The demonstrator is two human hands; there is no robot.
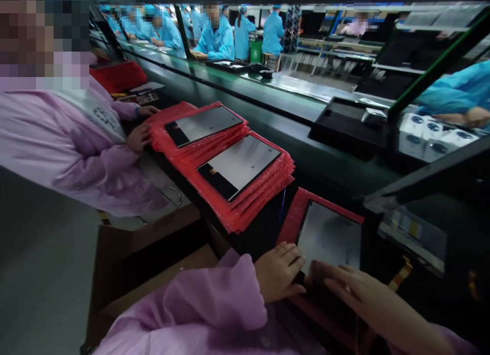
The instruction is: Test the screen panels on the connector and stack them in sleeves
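A flat display panel with a grey back and dark edges lies on a red sheet or sleeve on the dark bench. My left hand is at the panel's near left corner, fingers bent over its edge and thumb below, with a small black piece between them. Over the panel's near end is my right hand, its fingers stretched out towards the left hand; their tips are slightly blurred. The panel's near end is dark and partly hidden by my hands.
Left of it are red-sleeved stacks topped by two panels. A person in pink touches the far stack. An open carton stands below. Right lies a clear-cased part with an orange ribbon; beyond, a black tray on the line.
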